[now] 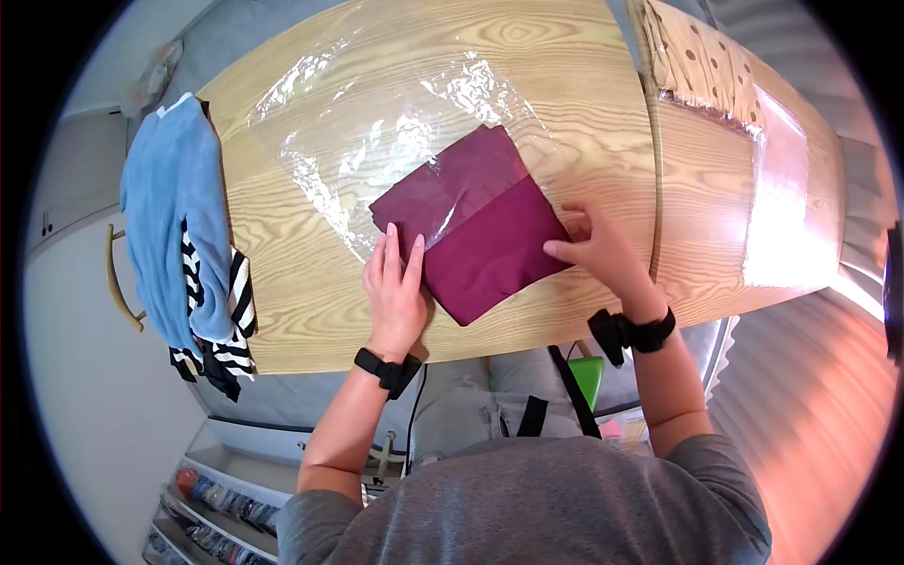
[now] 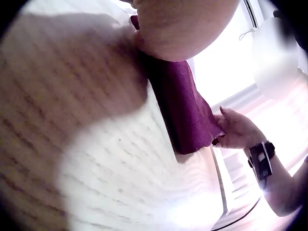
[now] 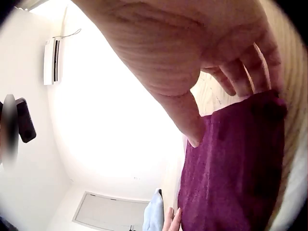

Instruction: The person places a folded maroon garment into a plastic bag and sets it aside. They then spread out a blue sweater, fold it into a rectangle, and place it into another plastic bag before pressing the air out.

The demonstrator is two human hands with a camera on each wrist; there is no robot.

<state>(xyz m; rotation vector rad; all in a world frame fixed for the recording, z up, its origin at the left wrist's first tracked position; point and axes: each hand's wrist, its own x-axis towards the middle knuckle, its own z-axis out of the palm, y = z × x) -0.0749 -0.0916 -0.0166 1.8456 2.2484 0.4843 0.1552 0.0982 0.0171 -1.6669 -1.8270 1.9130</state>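
Lying on the tabletop [image 1: 301, 339], partly under clear plastic [image 1: 410, 141], the maroon cloth [image 1: 494, 240] meets the left hand [image 1: 395, 299]'s straight fingers, likely for steadiness. Left wrist view: right hand [image 2: 238, 131] at its far end. Right wrist view: loosely spread fingers touch that edge, probably for alignment.

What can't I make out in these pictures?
- Folded maroon cloth: folding hides what garment it is, head view.
- Striped garment: the blue garment covers much of it, head view.
- Left hand's fingertips: cut off by the top edge, left wrist view.
- Shelf contents: too small to identify, head view.
- Person's face: outside every view.
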